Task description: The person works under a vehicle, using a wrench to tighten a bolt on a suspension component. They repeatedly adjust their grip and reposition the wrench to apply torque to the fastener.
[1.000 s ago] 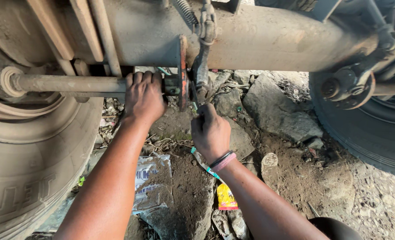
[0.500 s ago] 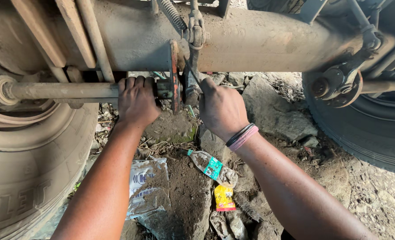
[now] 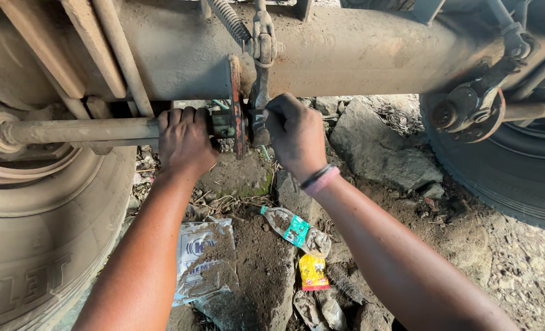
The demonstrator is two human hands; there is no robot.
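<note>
Rod: a dusty horizontal rod (image 3: 76, 130) runs under the axle tube (image 3: 358, 52), ending at a flat bracket plate (image 3: 238, 104)
Left hand: the left hand (image 3: 185, 138) is wrapped closed around the rod just left of the plate
Right hand: the right hand (image 3: 295, 132) is curled shut on the fitting (image 3: 257, 119) just right of the plate; what it pinches is hidden
Around: tyres (image 3: 33, 245) on both sides; crushed bottle (image 3: 294, 228) and yellow wrapper (image 3: 313, 271) on the dirt below

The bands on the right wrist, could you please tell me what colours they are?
One black and one pink wristband, worn side by side on the right hand; head view.
</note>
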